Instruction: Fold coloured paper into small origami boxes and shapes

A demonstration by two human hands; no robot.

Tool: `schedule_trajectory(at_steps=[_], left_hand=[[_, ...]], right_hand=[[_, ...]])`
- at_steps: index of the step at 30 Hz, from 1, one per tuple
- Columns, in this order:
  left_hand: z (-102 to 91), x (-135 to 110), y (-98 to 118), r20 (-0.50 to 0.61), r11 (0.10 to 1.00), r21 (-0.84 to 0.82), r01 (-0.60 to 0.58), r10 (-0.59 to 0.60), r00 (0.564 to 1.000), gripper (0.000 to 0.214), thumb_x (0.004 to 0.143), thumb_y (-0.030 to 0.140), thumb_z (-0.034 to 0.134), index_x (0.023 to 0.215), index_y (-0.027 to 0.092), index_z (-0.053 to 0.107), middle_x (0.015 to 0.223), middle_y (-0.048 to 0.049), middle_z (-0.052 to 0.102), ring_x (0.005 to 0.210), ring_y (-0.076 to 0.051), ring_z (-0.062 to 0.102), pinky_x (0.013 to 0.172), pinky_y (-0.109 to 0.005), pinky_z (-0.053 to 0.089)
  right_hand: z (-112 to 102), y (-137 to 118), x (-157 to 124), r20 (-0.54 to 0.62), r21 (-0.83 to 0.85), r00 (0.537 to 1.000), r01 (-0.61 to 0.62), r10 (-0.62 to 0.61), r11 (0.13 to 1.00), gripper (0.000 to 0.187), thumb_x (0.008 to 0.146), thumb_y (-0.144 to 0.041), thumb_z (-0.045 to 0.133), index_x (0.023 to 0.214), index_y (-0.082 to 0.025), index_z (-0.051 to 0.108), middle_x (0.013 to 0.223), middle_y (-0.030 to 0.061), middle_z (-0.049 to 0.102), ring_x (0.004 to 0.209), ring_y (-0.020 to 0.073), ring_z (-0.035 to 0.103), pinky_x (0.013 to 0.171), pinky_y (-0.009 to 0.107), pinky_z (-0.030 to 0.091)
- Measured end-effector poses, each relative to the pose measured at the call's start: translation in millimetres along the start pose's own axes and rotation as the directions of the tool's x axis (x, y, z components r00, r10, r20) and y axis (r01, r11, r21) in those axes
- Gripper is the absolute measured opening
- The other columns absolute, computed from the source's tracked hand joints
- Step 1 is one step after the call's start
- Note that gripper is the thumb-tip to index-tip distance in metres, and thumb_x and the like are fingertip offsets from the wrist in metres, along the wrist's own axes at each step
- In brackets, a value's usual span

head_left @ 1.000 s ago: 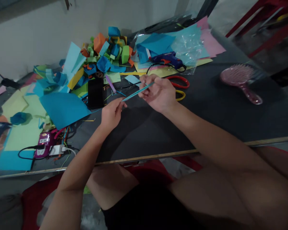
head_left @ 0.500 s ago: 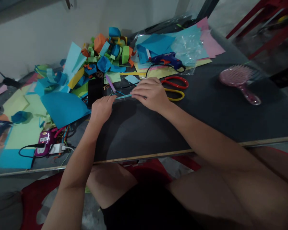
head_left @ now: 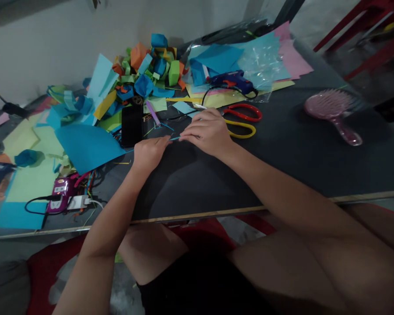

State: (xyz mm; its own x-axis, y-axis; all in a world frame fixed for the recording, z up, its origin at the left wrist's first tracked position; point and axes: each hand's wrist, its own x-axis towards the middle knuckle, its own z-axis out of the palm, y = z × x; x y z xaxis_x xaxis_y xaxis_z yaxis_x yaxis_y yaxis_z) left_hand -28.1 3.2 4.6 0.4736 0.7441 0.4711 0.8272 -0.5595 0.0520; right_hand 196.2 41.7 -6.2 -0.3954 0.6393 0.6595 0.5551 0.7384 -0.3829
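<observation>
A thin rolled blue paper stick lies on the dark table between my two hands. My left hand pinches its near end with closed fingers. My right hand presses flat on its far part, fingers stretched together over it. Most of the stick is hidden under my right fingers.
Red and yellow scissors lie just right of my right hand. A blue glue gun, a black phone, a heap of folded coloured paper, a blue sheet, a pink hairbrush and a purple charger are around.
Both hands lowered the blue stick from the air onto the table. My right hand went from a pinch to lying flat on it.
</observation>
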Motion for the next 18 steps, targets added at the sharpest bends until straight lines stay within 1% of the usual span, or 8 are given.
schedule_trajectory(at_steps=[4, 7, 10, 13, 15, 18], left_hand=[[1.5, 0.1, -0.3, 0.037, 0.999, -0.014, 0.048, -0.048, 0.998, 0.027, 0.100, 0.035, 0.053, 0.105, 0.024, 0.077, 0.088, -0.0054, 0.079, 0.072, -0.016, 0.073, 0.058, -0.023, 0.043], [0.2, 1.5, 0.6, 0.060, 0.999, -0.022, 0.039, -0.038, 0.997, 0.027, 0.100, 0.034, 0.052, 0.103, 0.024, 0.078, 0.088, -0.0050, 0.080, 0.073, -0.016, 0.073, 0.058, -0.023, 0.044], [-0.3, 1.8, 0.1, 0.061, 0.999, -0.044, 0.020, -0.017, 0.998, 0.028, 0.100, 0.032, 0.052, 0.106, 0.022, 0.077, 0.091, -0.0055, 0.080, 0.075, -0.016, 0.074, 0.059, -0.023, 0.045], [-0.8, 1.4, -0.7, 0.078, 0.997, -0.073, 0.033, -0.028, 0.997, 0.028, 0.099, 0.033, 0.052, 0.106, 0.022, 0.077, 0.089, -0.0063, 0.079, 0.074, -0.017, 0.073, 0.060, -0.023, 0.046], [-1.6, 1.2, -0.4, 0.070, 0.994, -0.097, 0.042, -0.035, 0.997, 0.029, 0.100, 0.034, 0.051, 0.105, 0.021, 0.077, 0.088, -0.0073, 0.079, 0.074, -0.017, 0.073, 0.063, -0.024, 0.048], [-2.6, 0.8, 1.3, 0.005, 0.990, -0.139, 0.017, -0.016, 1.000, 0.031, 0.098, 0.038, 0.055, 0.115, 0.020, 0.074, 0.095, -0.0094, 0.079, 0.083, -0.019, 0.074, 0.070, -0.025, 0.051]], right_hand=[[-3.7, -1.8, 1.7, 0.013, -0.061, 0.998, 0.059, -0.058, 0.996, 0.029, 0.095, -0.044, 0.060, 0.080, -0.029, 0.079, 0.078, 0.0008, 0.075, 0.086, 0.0216, 0.059, 0.088, 0.044, 0.040], [-5.9, -2.2, 2.5, 0.007, -0.093, 0.998, 0.055, -0.055, 0.994, 0.029, 0.095, -0.045, 0.060, 0.078, -0.028, 0.079, 0.076, 0.0004, 0.074, 0.085, 0.0217, 0.059, 0.086, 0.044, 0.040], [-5.7, -1.9, 2.4, 0.005, -0.101, 0.999, 0.045, -0.044, 0.994, 0.028, 0.094, -0.045, 0.061, 0.079, -0.029, 0.078, 0.075, -0.0004, 0.073, 0.085, 0.0221, 0.058, 0.088, 0.045, 0.040], [-5.0, -1.2, 2.2, -0.001, -0.091, 0.999, 0.043, -0.044, 0.995, 0.028, 0.093, -0.046, 0.062, 0.078, -0.029, 0.078, 0.075, -0.0011, 0.074, 0.084, 0.0220, 0.058, 0.089, 0.045, 0.040], [-4.8, -1.4, 1.9, 0.001, -0.082, 0.999, 0.045, -0.045, 0.996, 0.027, 0.093, -0.046, 0.062, 0.078, -0.030, 0.078, 0.075, -0.0017, 0.074, 0.083, 0.0219, 0.058, 0.089, 0.045, 0.040], [-3.4, -4.3, 0.9, 0.025, -0.067, 0.997, 0.079, -0.078, 0.995, 0.026, 0.094, -0.044, 0.062, 0.079, -0.031, 0.079, 0.076, -0.0020, 0.075, 0.084, 0.0220, 0.058, 0.088, 0.045, 0.039]])
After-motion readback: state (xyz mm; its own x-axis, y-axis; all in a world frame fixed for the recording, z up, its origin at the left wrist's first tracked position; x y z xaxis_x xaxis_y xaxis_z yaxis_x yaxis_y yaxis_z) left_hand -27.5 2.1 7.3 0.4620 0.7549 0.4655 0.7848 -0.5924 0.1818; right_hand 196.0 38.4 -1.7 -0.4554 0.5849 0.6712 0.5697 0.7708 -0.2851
